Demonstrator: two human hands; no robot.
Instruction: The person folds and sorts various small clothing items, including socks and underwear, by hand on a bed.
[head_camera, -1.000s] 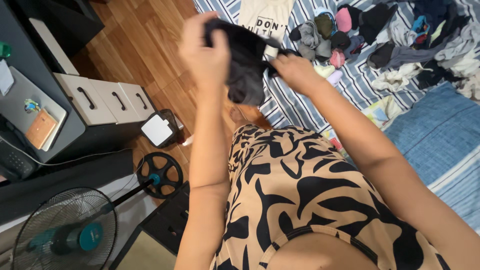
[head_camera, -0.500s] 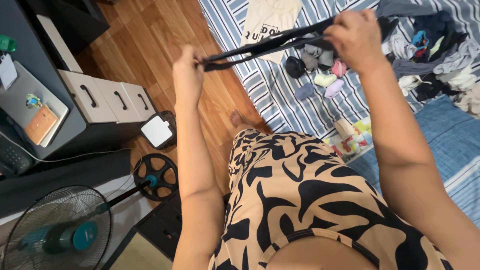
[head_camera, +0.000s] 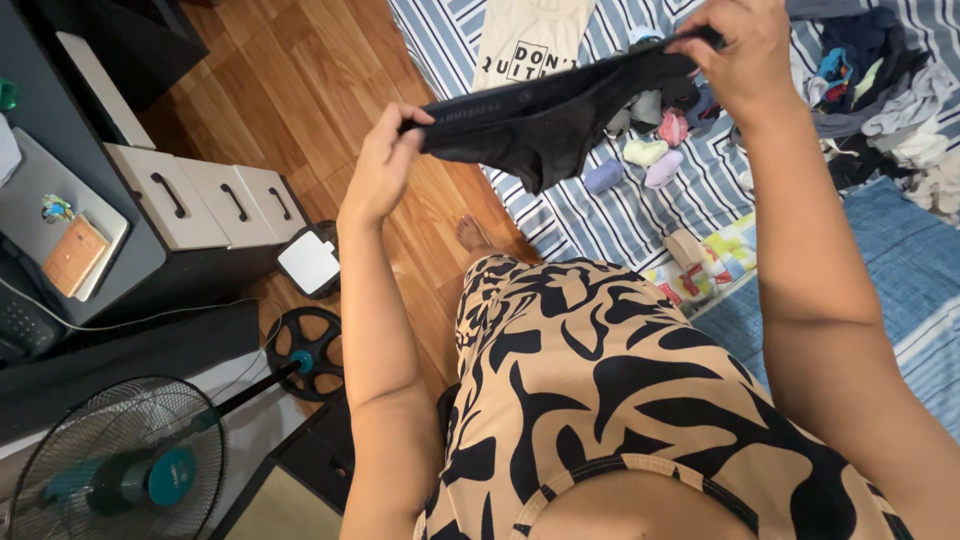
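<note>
A tan, black-patterned garment (head_camera: 600, 400) fills the near view. Beyond it, the left hand (head_camera: 385, 165) and right hand (head_camera: 740, 50) each pinch 1 end of black underwear (head_camera: 550, 115), fingers closed on its waistband, stretched above the striped bed (head_camera: 560, 215) with small socks (head_camera: 645, 165).

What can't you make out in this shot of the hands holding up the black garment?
Head view only:
- Left hand and right hand: fingertips are buried in the black garment, so each grip is only partly seen.
- Clothes pile: cut off by the top and right edges; items overlap too much to count.
- Cream shirt: upper part lost at the top edge.
- Fan: cut off at the bottom edge.
- Small socks: too small to pair.
</note>
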